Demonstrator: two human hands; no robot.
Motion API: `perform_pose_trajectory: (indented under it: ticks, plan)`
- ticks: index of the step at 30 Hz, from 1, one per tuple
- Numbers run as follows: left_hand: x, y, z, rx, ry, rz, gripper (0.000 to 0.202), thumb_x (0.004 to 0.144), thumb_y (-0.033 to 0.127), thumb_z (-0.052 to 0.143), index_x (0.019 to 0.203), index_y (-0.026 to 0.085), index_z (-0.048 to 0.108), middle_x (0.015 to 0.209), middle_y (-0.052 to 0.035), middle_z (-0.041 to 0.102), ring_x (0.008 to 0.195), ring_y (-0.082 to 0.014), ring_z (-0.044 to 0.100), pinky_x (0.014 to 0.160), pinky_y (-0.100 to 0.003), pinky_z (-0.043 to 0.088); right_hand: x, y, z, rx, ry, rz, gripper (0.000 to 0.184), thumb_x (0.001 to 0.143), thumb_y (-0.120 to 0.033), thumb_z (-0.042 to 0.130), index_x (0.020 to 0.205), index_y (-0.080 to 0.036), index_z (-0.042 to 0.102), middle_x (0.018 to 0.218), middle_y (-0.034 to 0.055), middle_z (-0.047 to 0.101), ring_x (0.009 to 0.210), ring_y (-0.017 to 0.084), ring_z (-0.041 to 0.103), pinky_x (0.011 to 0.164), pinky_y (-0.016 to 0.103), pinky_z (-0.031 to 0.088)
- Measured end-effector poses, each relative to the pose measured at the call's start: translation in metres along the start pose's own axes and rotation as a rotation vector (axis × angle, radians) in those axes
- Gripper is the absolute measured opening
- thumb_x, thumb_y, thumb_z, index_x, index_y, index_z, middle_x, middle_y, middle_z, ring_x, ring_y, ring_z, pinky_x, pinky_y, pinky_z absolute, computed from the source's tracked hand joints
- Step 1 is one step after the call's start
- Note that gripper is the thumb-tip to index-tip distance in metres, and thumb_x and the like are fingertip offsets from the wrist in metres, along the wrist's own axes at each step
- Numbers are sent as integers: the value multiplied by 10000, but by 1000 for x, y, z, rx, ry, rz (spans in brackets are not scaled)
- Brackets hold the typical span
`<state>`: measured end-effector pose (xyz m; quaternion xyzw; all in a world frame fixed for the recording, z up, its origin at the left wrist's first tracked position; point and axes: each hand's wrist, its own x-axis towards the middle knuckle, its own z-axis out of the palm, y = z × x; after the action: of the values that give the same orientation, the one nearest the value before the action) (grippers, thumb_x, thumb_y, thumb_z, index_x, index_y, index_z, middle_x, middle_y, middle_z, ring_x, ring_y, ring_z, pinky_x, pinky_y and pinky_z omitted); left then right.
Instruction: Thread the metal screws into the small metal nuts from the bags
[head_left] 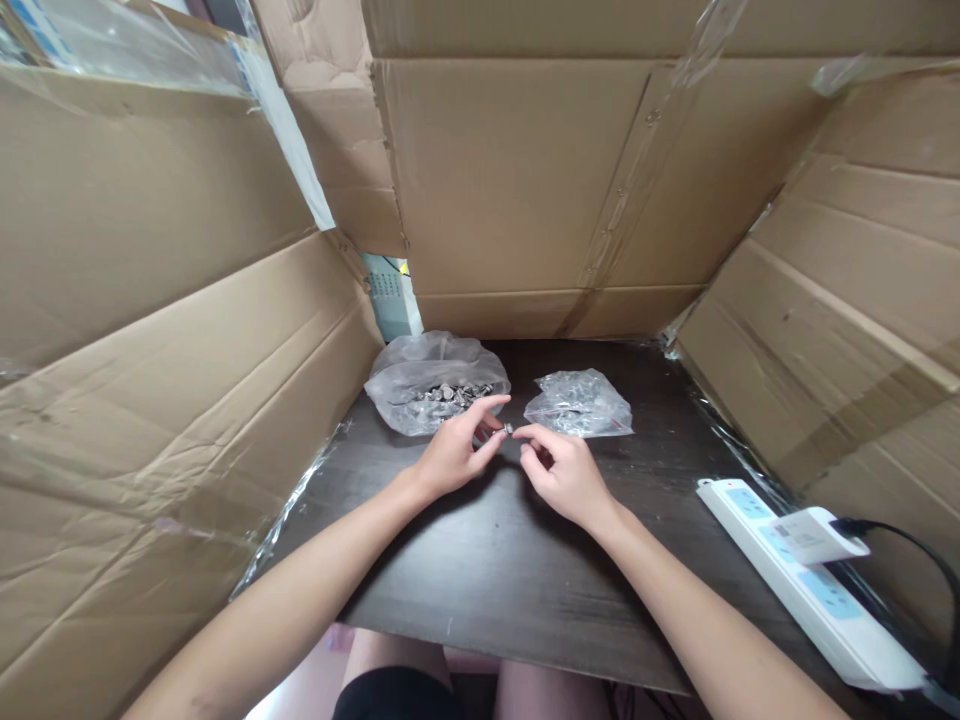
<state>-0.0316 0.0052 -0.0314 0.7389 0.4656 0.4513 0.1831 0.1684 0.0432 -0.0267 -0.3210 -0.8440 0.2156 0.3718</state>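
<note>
My left hand [457, 450] and my right hand [562, 470] meet above the dark wooden table [510, 570], fingertips pinched together on a small metal part [508, 428] held between them. Just behind my left hand lies an open clear plastic bag [431, 385] holding several small metal pieces. A second, smaller clear bag [577, 403] with shiny small parts lies just behind my right hand.
Cardboard walls enclose the table on the left [150, 400], back [525, 200] and right [840, 330]. A white power strip [787, 560] with a plugged adapter and black cable lies at the table's right edge. My knees show below the front edge.
</note>
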Motion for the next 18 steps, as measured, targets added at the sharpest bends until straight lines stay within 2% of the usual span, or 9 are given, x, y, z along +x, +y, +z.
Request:
perform_pose_trajectory:
  ticks: [18]
  plan:
    - [0, 2, 0, -5, -6, -23, 457, 972, 245, 583, 1416, 205, 482, 965, -29, 695, 790, -135, 659, 758, -256, 554, -2, 1, 1, -19, -33, 33, 265, 907, -226, 498, 1037, -151, 716, 603, -20, 583, 524, 124, 545, 574, 244, 427]
